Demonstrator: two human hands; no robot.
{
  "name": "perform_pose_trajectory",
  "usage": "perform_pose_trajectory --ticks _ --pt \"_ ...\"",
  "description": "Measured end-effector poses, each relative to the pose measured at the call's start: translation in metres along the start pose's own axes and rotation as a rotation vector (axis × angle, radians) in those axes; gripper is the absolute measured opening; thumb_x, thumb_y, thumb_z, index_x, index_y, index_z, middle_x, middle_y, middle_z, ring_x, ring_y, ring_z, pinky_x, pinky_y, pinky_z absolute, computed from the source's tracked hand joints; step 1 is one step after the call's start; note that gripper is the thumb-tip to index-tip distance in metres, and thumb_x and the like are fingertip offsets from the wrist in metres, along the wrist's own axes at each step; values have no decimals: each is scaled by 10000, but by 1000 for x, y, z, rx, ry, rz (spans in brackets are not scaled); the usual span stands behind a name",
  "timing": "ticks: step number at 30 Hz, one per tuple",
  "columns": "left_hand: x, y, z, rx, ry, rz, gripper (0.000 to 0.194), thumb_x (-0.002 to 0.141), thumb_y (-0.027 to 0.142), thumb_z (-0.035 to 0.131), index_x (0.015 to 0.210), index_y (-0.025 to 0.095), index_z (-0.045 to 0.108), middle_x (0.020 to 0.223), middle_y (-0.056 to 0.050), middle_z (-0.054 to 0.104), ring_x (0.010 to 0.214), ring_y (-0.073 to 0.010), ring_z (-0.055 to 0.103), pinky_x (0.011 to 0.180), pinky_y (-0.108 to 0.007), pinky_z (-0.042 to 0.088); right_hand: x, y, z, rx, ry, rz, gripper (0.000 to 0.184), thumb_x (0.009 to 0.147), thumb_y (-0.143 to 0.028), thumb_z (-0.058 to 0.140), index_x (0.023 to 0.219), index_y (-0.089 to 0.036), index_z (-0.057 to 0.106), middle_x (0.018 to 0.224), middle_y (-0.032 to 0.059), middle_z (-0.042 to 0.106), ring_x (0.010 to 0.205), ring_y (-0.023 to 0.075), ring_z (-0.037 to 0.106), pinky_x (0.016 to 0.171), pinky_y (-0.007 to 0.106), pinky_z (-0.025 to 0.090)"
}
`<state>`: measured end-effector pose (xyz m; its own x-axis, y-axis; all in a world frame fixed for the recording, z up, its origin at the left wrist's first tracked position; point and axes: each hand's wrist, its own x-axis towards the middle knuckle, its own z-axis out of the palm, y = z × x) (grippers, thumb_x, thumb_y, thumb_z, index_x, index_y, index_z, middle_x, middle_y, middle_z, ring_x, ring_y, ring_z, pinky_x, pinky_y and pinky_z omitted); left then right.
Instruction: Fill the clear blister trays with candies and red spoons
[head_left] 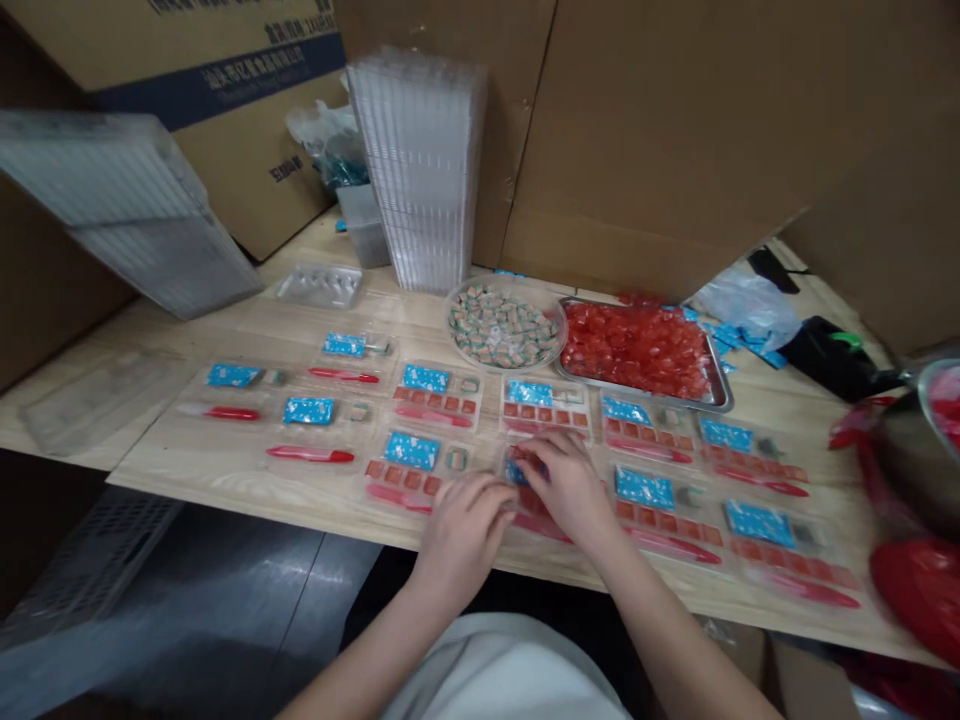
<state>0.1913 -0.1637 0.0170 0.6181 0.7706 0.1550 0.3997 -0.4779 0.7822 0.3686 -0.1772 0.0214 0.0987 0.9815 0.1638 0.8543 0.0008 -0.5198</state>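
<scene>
My left hand [466,520] rests over the lower right end of a clear plastic tray, its fingers curled; what they hold, if anything, is hidden. That tray holds a blue printed packet [412,451], a row of red-orange squares [401,478], a pink-red pen-shaped piece [397,497] and a small striped block [457,459]. My right hand [566,482] pinches with thumb and fingers over the neighbouring tray and covers much of it. A bit of blue packet [514,472] shows under the fingertips, which are too blurred to show what they grip.
Several similarly filled trays [645,488] lie in two rows. Behind stand a round bowl [561,345] of striped blocks and a metal tray [721,392] of red wrapped pieces. Tall stacks of clear trays [424,170] lean near cardboard boxes [660,130]. A red bag [915,590] sits right.
</scene>
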Motion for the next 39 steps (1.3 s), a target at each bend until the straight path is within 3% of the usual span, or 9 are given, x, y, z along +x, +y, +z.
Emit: perform_pose_trajectory --ticks 3,11,16,23,26,29,34,37,39 --pt "-4 -4 1 127 -112 88 185 864 123 511 979 229 611 1039 -54 668 1130 -253 529 884 -413 391 1 -4 2 -90 -37 -17 113 824 -184 565 887 -204 657 912 75 639 903 249 523 814 403 442" --pt "1 -15 8 227 -104 177 203 851 106 529 1004 213 607 1080 -70 642 1110 -250 532 887 -408 430 3 0 -12 -84 -31 -53 270 791 -228 597 1060 -220 617 1042 90 629 1003 270 527 864 439 432" --pt "7 -18 6 343 -61 189 83 846 159 560 896 203 612 1066 -82 616 1016 -240 554 861 -412 449 -34 40 -42 -59 248 105 205 857 -263 497 1024 -224 609 975 81 642 942 252 571 827 421 449" --pt "22 -5 -1 179 -12 340 131 859 117 512 863 227 583 1064 -51 645 1140 -242 521 961 -432 386 -74 54 -53 -17 214 74 514 739 -23 382 1175 -246 537 1142 80 573 1102 234 513 929 442 435" --pt "29 5 -6 63 20 256 134 868 112 483 873 225 555 1070 -66 619 1088 -209 551 932 -377 419 -78 55 -53 54 97 97 704 703 8 357 1349 -268 373 1371 79 425 1278 215 392 1023 449 384" --pt "33 20 -15 -25 70 158 135 873 111 462 877 222 540 1023 -70 607 1008 -190 577 865 -331 451 -80 58 -55 143 0 57 683 771 -71 422 1406 -281 285 1434 80 376 1310 219 373 1036 438 389" --pt "30 39 -36 -182 121 170 194 832 193 585 1013 240 534 1263 -99 524 1250 -256 421 1022 -442 340 -64 52 -57 274 272 -2 317 842 -259 503 1147 -301 577 1184 71 628 1092 259 589 888 415 503" --pt "28 31 -47 -311 131 41 666 733 253 718 1306 269 378 1444 -126 350 1334 -289 321 1065 -482 296 -49 36 -48 413 271 63 204 841 -317 533 1009 -283 644 1060 65 685 965 249 650 811 371 536" --pt "23 19 -51 -384 119 -95 589 784 248 664 1311 255 403 1370 -128 455 1240 -263 458 1005 -440 392 -42 21 -40 485 218 121 259 833 -340 556 1075 -279 625 1083 63 679 955 238 654 809 358 536"
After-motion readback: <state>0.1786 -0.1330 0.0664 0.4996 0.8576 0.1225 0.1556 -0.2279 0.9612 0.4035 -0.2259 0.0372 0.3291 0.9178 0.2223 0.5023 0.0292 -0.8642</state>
